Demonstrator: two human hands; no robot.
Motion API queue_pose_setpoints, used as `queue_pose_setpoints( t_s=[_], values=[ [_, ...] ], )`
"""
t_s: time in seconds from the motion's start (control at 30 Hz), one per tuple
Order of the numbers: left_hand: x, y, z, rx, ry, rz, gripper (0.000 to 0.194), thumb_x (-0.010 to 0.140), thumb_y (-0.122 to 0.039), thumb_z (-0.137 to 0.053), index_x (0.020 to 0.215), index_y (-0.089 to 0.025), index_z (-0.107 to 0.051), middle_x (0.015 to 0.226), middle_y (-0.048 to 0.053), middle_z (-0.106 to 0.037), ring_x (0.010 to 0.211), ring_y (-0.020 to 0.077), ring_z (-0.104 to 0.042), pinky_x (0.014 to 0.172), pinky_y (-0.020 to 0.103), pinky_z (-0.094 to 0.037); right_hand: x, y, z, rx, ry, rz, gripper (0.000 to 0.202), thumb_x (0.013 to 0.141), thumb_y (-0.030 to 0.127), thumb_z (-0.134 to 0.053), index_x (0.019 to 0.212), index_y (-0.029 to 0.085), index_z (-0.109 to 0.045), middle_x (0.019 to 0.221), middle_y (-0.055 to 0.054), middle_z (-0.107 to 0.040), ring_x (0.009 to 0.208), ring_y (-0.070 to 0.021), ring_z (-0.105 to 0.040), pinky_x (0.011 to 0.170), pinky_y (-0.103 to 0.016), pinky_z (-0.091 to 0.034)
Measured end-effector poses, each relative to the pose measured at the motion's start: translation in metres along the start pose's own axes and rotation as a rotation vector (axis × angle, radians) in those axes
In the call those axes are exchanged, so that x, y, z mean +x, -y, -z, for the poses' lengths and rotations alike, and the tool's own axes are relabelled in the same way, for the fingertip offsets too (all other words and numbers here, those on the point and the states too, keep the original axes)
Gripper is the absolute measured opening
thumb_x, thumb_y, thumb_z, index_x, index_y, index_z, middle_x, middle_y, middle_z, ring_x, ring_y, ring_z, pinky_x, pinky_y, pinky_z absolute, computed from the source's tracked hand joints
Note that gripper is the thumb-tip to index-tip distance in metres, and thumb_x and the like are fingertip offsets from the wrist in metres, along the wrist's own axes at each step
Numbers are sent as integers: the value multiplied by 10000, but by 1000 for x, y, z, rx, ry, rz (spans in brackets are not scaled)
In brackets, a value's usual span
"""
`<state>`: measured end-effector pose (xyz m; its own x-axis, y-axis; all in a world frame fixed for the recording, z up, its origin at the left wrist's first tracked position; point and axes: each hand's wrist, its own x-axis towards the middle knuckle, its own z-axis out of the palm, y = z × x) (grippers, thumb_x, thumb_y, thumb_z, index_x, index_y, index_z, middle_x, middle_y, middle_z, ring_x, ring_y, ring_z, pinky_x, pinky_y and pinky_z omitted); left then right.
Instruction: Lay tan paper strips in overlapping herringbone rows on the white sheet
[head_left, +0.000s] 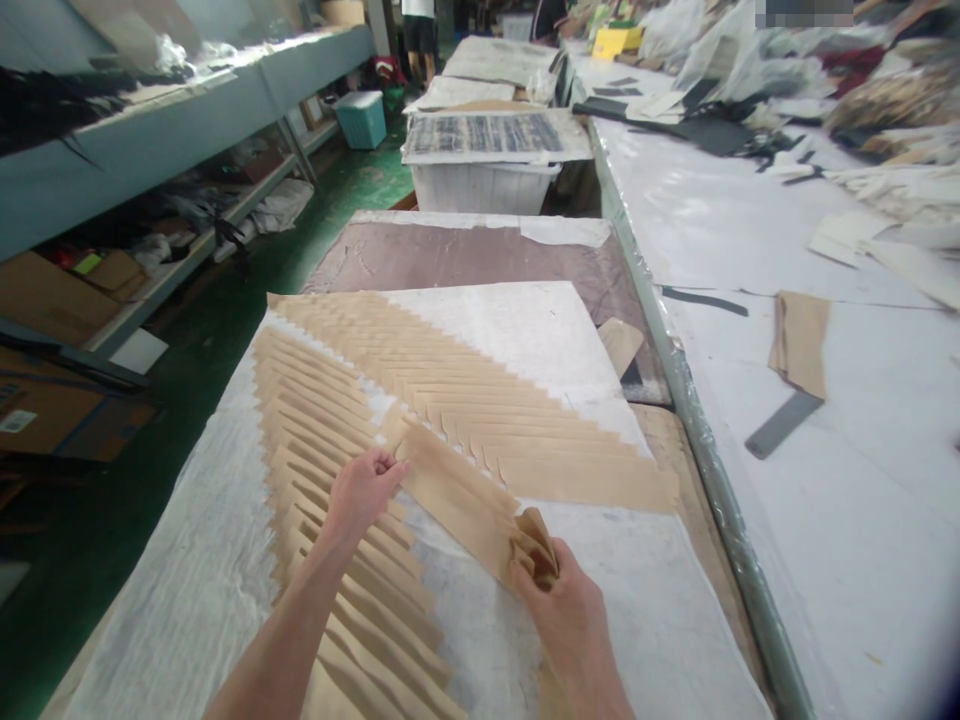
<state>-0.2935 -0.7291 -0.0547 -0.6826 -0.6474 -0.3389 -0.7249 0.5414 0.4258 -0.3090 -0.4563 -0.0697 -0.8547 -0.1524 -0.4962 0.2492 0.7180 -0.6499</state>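
A tan fabric strip (457, 490) stretches slantwise between my two hands over a white sheet (480, 620). My left hand (367, 490) pinches its far left end. At the near right end, my right hand (566, 600) is closed around a bunched, folded part of the tan fabric. Left of the strip, a row of overlapping tan pieces (337, 400) with zigzag edges runs toward me, partly hidden by my left forearm. A second overlapping row (465, 380) fans out beyond the strip to the right.
A long white table (712, 240) with a rounded edge runs along the right, bearing a folded tan piece (801, 340), a dark grey strip (784, 425) and fabric heaps. Shelving (247, 110) stands left. Ahead are a white bin (484, 188) and a teal box (361, 120); a person (418, 35) stands far off.
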Motion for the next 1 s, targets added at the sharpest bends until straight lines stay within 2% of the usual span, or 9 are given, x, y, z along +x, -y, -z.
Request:
queue_pose_setpoints(
  t_s=[0.17, 0.3, 0.4, 0.5, 0.63, 0.73, 0.83, 0.9, 1.0],
  values=[
    [-3, -3, 1, 83, -19, -30, 300, 774, -508, -505, 688, -224, -548, 541, -38, -589, 548, 146, -560, 520, 233, -313, 0, 5, -1, -193, 33, 24, 158, 825, 348, -487, 919, 229, -530, 801, -27, -700, 723, -198, -658, 581, -244, -376],
    [-5, -11, 5, 244, -80, -15, 302, 752, -540, -540, 799, -241, -540, 665, -11, -644, 686, 197, -604, 566, 253, -319, -3, 11, -3, -332, 56, 48, 94, 860, 298, -446, 900, 230, -498, 769, -31, -680, 707, -211, -651, 537, -254, -301],
    [-1, -13, 14, 318, -85, 6, 348, 738, -571, -557, 870, -250, -530, 720, 11, -658, 752, 234, -620, 586, 270, -325, -5, 16, -2, -398, 68, 28, 102, 873, 316, -433, 903, 235, -487, 783, -37, -674, 702, -231, -649, 520, -263, -257],
    [6, -11, 30, 245, -114, -36, 285, 779, -505, -550, 897, -246, -526, 725, 2, -660, 764, 215, -626, 625, 272, -360, -6, 16, 1, -419, 67, 29, 131, 880, 341, -421, 936, 241, -485, 807, -40, -670, 715, -237, -650, 522, -266, -252],
    [-6, -7, 45, 91, -301, -148, 207, 877, -405, -448, 949, -235, -540, 826, 2, -671, 761, 169, -623, 680, 264, -420, -4, 13, 5, -389, 77, 33, 147, 868, 352, -433, 949, 241, -485, 796, -39, -669, 728, -232, -647, 532, -266, -268],
    [-30, -8, 34, 101, -333, -385, 227, 919, -305, -379, 1023, -214, -559, 986, 51, -654, 909, 180, -609, 785, 285, -464, -2, 13, 7, -358, 80, 31, 146, 856, 350, -442, 941, 241, -488, 789, -32, -671, 725, -226, -644, 534, -264, -275],
    [-51, -8, 5, 269, -236, -653, 337, 896, -133, -355, 1172, -197, -537, 1161, 91, -614, 1100, 205, -542, 959, 351, -425, -2, 12, 7, -340, 76, 33, 159, 849, 357, -442, 936, 234, -495, 789, -31, -674, 710, -221, -640, 530, -263, -277],
    [-59, -7, -14, 409, -205, -708, 421, 866, -76, -373, 1238, -206, -519, 1256, 100, -580, 1171, 229, -503, 996, 396, -403, -3, 10, 6, -330, 76, 36, 177, 854, 364, -431, 947, 231, -501, 790, -31, -677, 697, -218, -636, 530, -264, -282],
    [-65, -5, -31, 547, -226, -671, 431, 865, -83, -396, 1255, -209, -529, 1311, 103, -557, 1201, 261, -486, 974, 424, -410, -4, 2, 3, -293, 56, 68, 181, 863, 357, -413, 952, 229, -505, 804, -31, -683, 726, -220, -640, 557, -269, -311]
  ],
)
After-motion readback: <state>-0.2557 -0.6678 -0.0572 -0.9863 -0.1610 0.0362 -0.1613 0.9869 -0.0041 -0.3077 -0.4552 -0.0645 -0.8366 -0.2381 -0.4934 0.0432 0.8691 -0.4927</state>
